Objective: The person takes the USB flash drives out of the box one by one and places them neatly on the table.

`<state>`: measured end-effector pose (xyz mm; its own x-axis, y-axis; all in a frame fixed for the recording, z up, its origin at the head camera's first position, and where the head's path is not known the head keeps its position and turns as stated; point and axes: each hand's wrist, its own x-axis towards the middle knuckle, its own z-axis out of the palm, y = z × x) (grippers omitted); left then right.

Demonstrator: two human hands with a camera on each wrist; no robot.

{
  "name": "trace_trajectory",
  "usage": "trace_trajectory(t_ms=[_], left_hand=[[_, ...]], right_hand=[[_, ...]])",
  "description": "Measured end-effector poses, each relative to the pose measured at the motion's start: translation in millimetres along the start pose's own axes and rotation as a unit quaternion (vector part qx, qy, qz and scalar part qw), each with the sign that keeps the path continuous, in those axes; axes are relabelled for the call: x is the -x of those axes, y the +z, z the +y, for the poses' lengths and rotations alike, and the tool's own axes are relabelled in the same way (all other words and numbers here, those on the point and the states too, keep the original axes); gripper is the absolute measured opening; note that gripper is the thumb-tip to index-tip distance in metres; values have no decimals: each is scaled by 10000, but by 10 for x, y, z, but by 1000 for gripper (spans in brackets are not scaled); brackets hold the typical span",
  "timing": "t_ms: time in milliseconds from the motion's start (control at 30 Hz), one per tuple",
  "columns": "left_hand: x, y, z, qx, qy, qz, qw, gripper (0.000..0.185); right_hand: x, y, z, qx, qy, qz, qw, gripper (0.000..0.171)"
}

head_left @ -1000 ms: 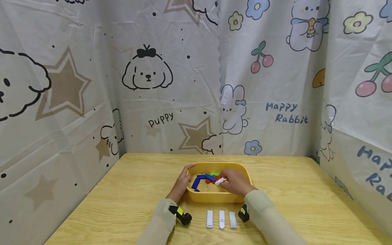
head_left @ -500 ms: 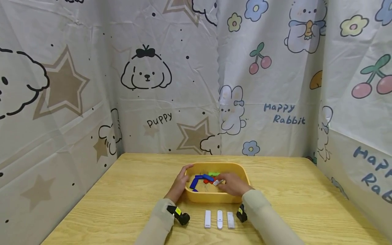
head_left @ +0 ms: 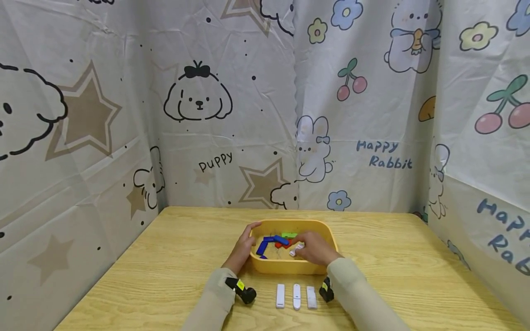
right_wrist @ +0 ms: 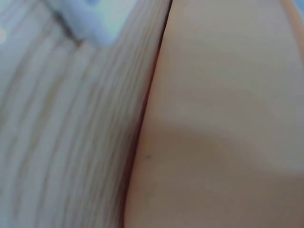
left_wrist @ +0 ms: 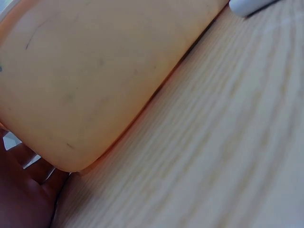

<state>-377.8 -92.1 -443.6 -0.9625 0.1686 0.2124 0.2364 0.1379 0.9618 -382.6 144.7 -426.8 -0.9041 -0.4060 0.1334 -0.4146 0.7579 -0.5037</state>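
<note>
A yellow plastic bin (head_left: 290, 266) stands on the table, with small blue, red, green and white sticks in it. At its left end my left hand (head_left: 241, 249) grips the wall, the thumb at the rim. Seen from the left wrist, the fingers (left_wrist: 40, 171) lie along the bin's outer end. My right hand (head_left: 316, 248) reaches over the near right side and pinches a white USB stick (head_left: 296, 249) low inside the bin; its fingertips are partly hidden. Blue sticks (head_left: 262, 247) lie left of it, red ones (head_left: 286, 244) beside it, and a green one (head_left: 289, 235) farther back.
Three white USB sticks lie in a row in front of the bin: left (head_left: 280, 296), middle (head_left: 296, 296) and right (head_left: 311, 297). Wrist cameras (head_left: 246, 294) sit close by on both sides. A printed curtain (head_left: 232, 138) closes off the table's back and sides.
My right hand has lowered the white stick toward the bin's floor and turned it slightly. My left hand keeps its place on the bin. The head view has shifted a little.
</note>
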Motion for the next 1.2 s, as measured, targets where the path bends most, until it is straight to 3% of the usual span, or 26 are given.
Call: trace_trajectory(t_ms=[267, 567, 900, 1200], left_hand=[[17, -4, 49, -51, -20, -75, 10000, 57], [15, -4, 45, -136, -34, -107, 9998, 57], [-189, -7, -349, -25, -69, 36, 10000, 59], [-206, -10, -374, -58, -2, 44, 10000, 59]], right_hand=[[0, -15, 18, -138, -178, -247, 9994, 25], [-16, -25, 9, -171, 55, -436, 9989, 13], [-32, -28, 0, -275, 245, -618, 9974, 9], [-45, -31, -2, -353, 733, -608, 9948, 13]])
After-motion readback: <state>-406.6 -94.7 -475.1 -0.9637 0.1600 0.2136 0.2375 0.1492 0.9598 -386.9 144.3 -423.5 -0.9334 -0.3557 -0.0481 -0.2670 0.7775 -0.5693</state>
